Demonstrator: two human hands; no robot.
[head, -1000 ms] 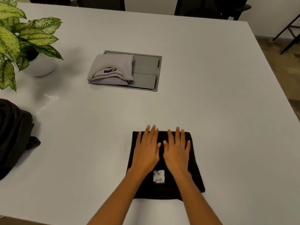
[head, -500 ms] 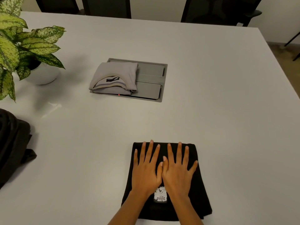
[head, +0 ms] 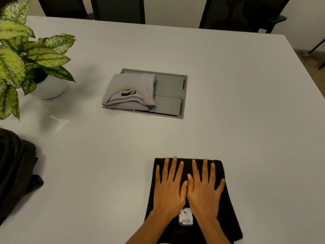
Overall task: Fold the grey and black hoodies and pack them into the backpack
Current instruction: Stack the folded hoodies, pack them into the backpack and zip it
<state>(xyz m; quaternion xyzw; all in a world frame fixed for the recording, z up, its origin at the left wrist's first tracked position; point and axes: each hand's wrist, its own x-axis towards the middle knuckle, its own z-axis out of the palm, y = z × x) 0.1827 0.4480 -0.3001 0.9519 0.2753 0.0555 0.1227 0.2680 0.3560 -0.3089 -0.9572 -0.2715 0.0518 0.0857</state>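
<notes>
Head view: black hoodie (head: 226, 199) folded, near centre on table (head: 228, 103); left hand (head: 168, 192) and right hand (head: 204, 192) flat on it, fingers straight and spread, thumbs touching, gripping nothing; grey hoodie (head: 130, 92) folded on a grey panel (head: 168, 95), far centre; backpack (head: 15, 169) at left edge; plant (head: 26, 55) far left.
</notes>
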